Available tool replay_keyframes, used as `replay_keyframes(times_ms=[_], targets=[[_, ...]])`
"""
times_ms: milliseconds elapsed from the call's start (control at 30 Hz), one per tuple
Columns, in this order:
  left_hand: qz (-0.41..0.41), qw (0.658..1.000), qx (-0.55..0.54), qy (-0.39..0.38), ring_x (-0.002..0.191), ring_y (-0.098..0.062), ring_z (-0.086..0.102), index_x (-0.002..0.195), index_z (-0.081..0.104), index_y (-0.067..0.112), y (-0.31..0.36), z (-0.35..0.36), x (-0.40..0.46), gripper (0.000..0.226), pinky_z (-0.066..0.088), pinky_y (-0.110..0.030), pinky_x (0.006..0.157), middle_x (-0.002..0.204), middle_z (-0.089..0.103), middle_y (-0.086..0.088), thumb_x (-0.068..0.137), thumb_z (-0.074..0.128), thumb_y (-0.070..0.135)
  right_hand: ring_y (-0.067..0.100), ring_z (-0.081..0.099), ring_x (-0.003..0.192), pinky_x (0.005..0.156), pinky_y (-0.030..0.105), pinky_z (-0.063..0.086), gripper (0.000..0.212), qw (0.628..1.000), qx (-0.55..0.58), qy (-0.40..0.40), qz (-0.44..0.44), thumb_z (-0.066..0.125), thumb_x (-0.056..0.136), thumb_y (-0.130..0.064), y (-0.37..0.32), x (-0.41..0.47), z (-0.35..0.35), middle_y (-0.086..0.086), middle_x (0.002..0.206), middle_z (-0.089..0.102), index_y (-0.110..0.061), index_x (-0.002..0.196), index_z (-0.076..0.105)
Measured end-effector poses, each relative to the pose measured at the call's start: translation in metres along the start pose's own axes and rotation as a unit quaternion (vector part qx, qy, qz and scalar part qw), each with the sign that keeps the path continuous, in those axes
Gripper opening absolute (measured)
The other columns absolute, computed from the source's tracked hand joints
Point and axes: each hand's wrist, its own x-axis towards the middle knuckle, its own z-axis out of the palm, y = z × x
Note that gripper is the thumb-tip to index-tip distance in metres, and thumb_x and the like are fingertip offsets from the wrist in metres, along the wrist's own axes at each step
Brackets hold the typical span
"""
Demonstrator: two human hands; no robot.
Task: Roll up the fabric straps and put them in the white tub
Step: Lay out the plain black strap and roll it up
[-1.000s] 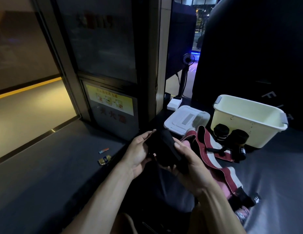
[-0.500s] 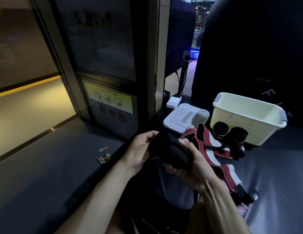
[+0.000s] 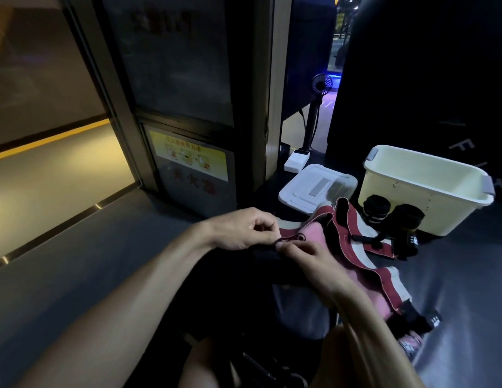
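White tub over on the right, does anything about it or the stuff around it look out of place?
The white tub stands upright, with nothing visible inside. Two rolled black straps sit outside it, against its front wall, not in it. A red and white strap lies unrolled in a loose tangle nearby. Both hands pinch a black strap.

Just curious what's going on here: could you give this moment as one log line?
step: rolling black strap | left hand: pinching strap | right hand: pinching strap | tub: two rolls beside it
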Motion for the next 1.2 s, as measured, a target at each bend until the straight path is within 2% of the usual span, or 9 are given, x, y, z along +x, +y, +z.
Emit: replay_keyframes(times_ms=[100,167,300,433,567,767,900,1000,1200], targets=[[-0.002,0.998,0.021,0.062,0.073,0.003,0.052,0.082,0.067,0.015,-0.005,0.007,0.004,0.016,0.04,-0.018,0.074,0.085,0.059,0.008,0.098,0.064,0.019,0.022,0.067,0.074,0.064,0.039,0.059,0.023,0.998,-0.02,0.038,-0.047,0.066,0.098,-0.024,0.002,0.001,0.0,0.012,0.08,0.069,-0.006,0.088,0.075],[0.001,0.994,-0.035,0.099,0.084,-0.008,0.06,0.09,0.066,0.023,-0.01,0.011,0.006,0.014,0.045,-0.026,0.084,0.091,0.064,0.004,0.093,0.065,0.037,0.021,0.071,0.081,0.077,0.046,0.06,0.021,0.993,-0.019,0.079,-0.087,0.064,0.099,-0.025,0.001,0.001,0.0,0.01,0.084,0.075,-0.01,0.09,0.077],[0.002,0.981,-0.026,0.193,0.106,-0.005,0.064,0.108,0.069,0.032,-0.017,0.023,0.004,0.04,0.051,-0.024,0.095,0.112,0.065,0.006,0.078,0.073,0.06,0.015,0.072,0.085,0.087,0.047,0.057,0.019,0.982,-0.002,0.131,-0.137,0.06,0.101,-0.02,-0.002,0.002,0.001,0.0,0.083,0.077,-0.014,0.095,0.077],[0.039,0.958,-0.068,0.277,0.115,-0.003,0.061,0.125,0.072,0.026,-0.008,0.04,-0.002,0.038,0.051,-0.009,0.082,0.122,0.064,0.007,0.089,0.077,0.039,0.011,0.072,0.09,0.094,0.044,0.055,0.017,0.977,0.028,0.15,-0.152,0.061,0.101,-0.018,0.0,0.005,-0.001,-0.009,0.083,0.076,-0.02,0.094,0.077],[0.066,0.959,-0.07,0.267,0.13,0.0,0.054,0.138,0.063,0.022,-0.013,0.045,-0.011,0.044,0.043,-0.02,0.108,0.137,0.061,0.013,0.097,0.066,0.038,0.016,0.074,0.094,0.094,0.044,0.056,0.017,0.973,0.046,0.151,-0.167,0.061,0.1,-0.018,0.003,0.004,0.0,-0.005,0.088,0.077,-0.021,0.095,0.077],[0.02,0.904,-0.098,0.415,0.085,-0.008,0.075,0.101,0.077,0.024,-0.004,0.046,-0.014,0.016,0.06,-0.028,0.08,0.093,0.078,0.011,0.086,0.082,0.025,0.017,0.073,0.098,0.091,0.042,0.059,0.015,0.965,0.001,0.179,-0.192,0.068,0.098,-0.028,0.009,0.008,0.0,0.009,0.106,0.075,-0.02,0.109,0.073],[-0.005,0.894,-0.105,0.435,0.072,-0.011,0.074,0.089,0.077,0.02,0.004,0.044,-0.014,0.006,0.055,-0.017,0.064,0.08,0.077,0.007,0.086,0.082,0.018,0.005,0.072,0.096,0.082,0.022,0.056,0.021,0.955,-0.053,0.184,-0.227,0.069,0.096,-0.026,0.009,0.005,0.002,-0.004,0.102,0.076,-0.02,0.116,0.069],[-0.006,0.887,-0.035,0.461,0.075,-0.005,0.071,0.086,0.075,0.025,0.005,0.047,-0.013,0.005,0.056,-0.025,0.07,0.08,0.074,0.015,0.09,0.077,0.023,-0.008,0.066,0.096,0.078,0.007,0.047,0.023,0.94,-0.104,0.201,-0.256,0.069,0.096,-0.022,0.008,0.002,0.004,-0.014,0.102,0.071,-0.017,0.118,0.067],[0.075,0.907,-0.011,0.415,0.115,-0.003,0.061,0.088,0.074,0.021,0.006,0.058,-0.011,0.003,0.048,-0.026,0.095,0.119,0.064,0.014,0.09,0.076,0.021,0.001,0.067,0.101,0.082,0.015,0.051,0.027,0.931,-0.106,0.226,-0.268,0.068,0.096,-0.028,0.01,0.006,0.003,-0.008,0.107,0.072,-0.017,0.121,0.068]])
